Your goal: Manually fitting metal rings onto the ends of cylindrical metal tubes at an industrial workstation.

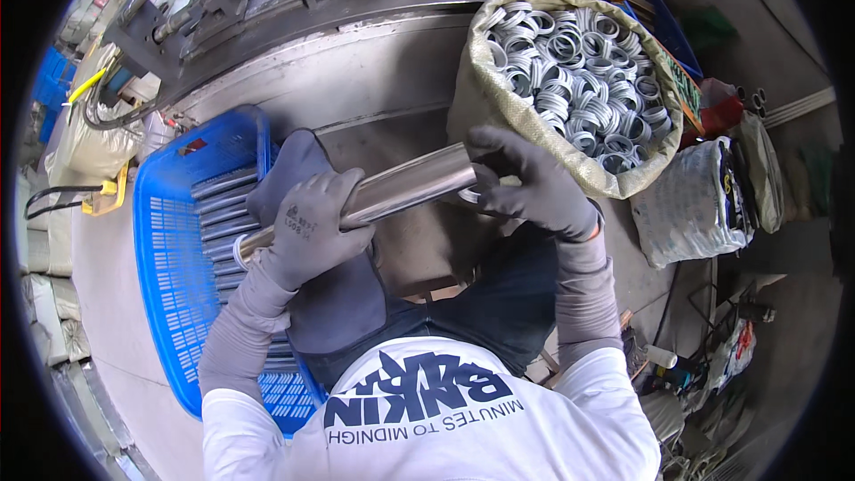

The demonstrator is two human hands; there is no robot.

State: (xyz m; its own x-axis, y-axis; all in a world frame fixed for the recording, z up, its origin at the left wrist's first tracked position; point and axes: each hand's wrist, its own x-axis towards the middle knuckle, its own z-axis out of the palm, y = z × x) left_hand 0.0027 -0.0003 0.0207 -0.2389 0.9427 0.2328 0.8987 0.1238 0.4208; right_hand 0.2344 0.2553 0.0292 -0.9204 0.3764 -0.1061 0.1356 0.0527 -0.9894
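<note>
The left hand (309, 223) wraps its fingers around a shiny metal tube (414, 183) over the lap (494, 298); the right hand (541, 183) bends its fingers at the tube's end, though whether they pinch it I cannot tell.

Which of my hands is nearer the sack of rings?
Right. Your right hand is beside the sack; your left hand is farther left, wrapped around the metal tube.

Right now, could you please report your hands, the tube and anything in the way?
Left hand gripping tube. Right hand at its right end. Nothing visibly blocking; sack beyond right hand.
</note>
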